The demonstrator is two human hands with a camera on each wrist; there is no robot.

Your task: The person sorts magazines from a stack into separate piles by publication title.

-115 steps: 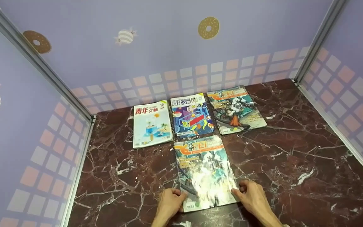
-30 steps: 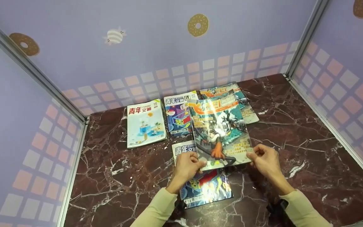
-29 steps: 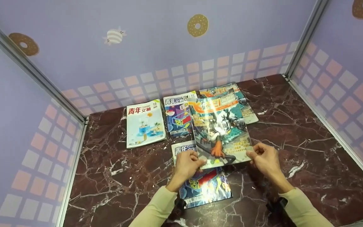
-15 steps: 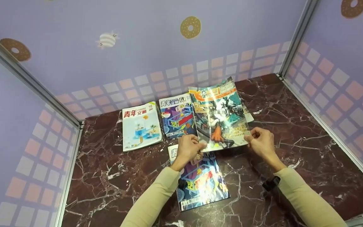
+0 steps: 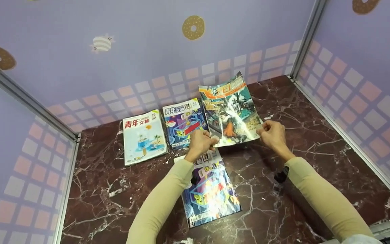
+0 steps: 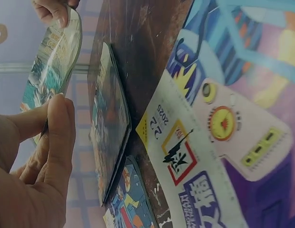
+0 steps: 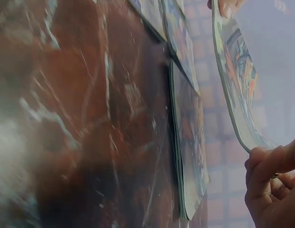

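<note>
Between both hands a teal magazine point(image 5: 230, 115) with an orange banner is held up, its sides bowed upward. My left hand point(image 5: 200, 144) pinches its near left corner between thumb and fingers. At the near right corner my right hand point(image 5: 273, 134) pinches it the same way. Both wrist views show it raised over a magazine lying flat point(image 7: 188, 147) at the back right, which it hides in the head view. A purple-blue magazine point(image 5: 212, 193) lies in front, partly under my left forearm.
At the back, a pale magazine point(image 5: 146, 140) with a blue island picture lies left of another purple-blue magazine point(image 5: 181, 125). All rest on a dark red marbled tabletop point(image 5: 317, 135). Lilac panels point(image 5: 147, 67) wall in the back and sides.
The teal magazine, earlier lying nearest me, has been lifted and carried away from me toward the back right. The purple-blue magazine beneath it is uncovered. The head view has shifted slightly.
</note>
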